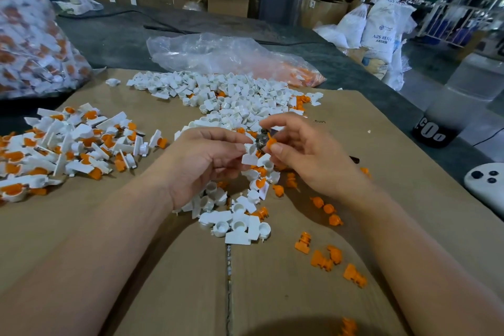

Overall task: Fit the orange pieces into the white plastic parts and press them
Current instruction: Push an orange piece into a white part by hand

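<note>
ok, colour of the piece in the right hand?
Orange; the piece shows best in the head view.

**Colours on the bench**

The white plastic parts (231,95) and orange pieces (321,260) lie on brown cardboard (381,117). Fitted units (68,144) are white with orange centres. The bench (122,35) cover is dark grey. The clear bag (30,43) shows a white-and-orange mottle. The sacks (379,30) are white with blue lettering.

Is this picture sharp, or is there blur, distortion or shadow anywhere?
Head view: sharp at centre, around the left hand and right hand; the bag at left blurred; wide-angle bending at the edges; a dark shadow on the cardboard, bottom centre.
</note>
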